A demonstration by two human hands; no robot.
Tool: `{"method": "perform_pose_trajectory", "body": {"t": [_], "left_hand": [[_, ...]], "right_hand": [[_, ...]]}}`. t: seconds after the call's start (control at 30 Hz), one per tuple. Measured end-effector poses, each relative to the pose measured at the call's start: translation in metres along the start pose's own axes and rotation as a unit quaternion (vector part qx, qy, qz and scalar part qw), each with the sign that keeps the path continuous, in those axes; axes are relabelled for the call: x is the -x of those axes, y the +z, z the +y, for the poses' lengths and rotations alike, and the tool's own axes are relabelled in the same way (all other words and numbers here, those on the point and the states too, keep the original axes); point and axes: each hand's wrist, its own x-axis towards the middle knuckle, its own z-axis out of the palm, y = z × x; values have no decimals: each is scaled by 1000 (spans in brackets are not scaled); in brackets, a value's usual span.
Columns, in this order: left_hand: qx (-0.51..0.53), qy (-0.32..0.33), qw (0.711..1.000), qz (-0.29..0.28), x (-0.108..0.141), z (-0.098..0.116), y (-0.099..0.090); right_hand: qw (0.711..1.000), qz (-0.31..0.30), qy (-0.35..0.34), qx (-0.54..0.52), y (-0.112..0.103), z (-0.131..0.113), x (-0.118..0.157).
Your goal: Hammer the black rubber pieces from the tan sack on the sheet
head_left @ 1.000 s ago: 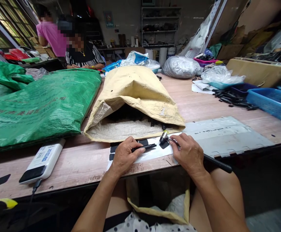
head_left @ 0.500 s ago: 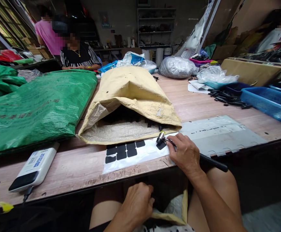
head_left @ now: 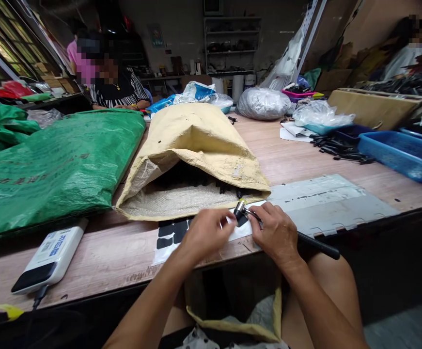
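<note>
Crowded wood-grain table (head_left: 261, 141)

Around an open yellow sack (head_left: 196, 123), the top holds a green sack (head_left: 76, 155) at nine o'clock, a plastic bag (head_left: 263, 103) at two, black pieces (head_left: 337, 145) and a blue basket (head_left: 388, 157) at three, a grey plate (head_left: 323, 203) at four, a white sheet (head_left: 164, 254) with black patches (head_left: 165, 243) at six, a white device (head_left: 58, 252) at eight.

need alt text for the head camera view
A person's right hand grips a hammer at a workbench, the left hand close to its metal head. Beyond them lies an open yellow sack, with a green sack to its left.
</note>
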Motion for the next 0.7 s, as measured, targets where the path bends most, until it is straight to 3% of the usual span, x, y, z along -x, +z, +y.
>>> {"method": "perform_pose_trajectory", "body": {"t": [0.03,0.1,0.17,0.27,0.4,0.53,0.7], "left_hand": [[-34,-6,997,72,-22,-5,-2],[-94,-22,983,156,-61,-18,-2],[-146,-35,973,177,-90,-29,4],[-199,-48,963,178,-109,-35,12],[-239,-85,953,163,-109,-35,15],[-225,-115,957,143,-95,-35,2],[-111,-28,986,120,-45,-39,-20]], "right_hand": [[1000,0,1,-1,0,0,0],[1000,1,2,-5,0,0,0],[1000,-1,4,-8,0,0,-1],[1000,-8,11,-9,0,0,-1],[1000,-10,15,-8,0,0,-1],[1000,-2,17,-7,0,0,-1],[1000,2,14,-6,0,-1,0]]}}
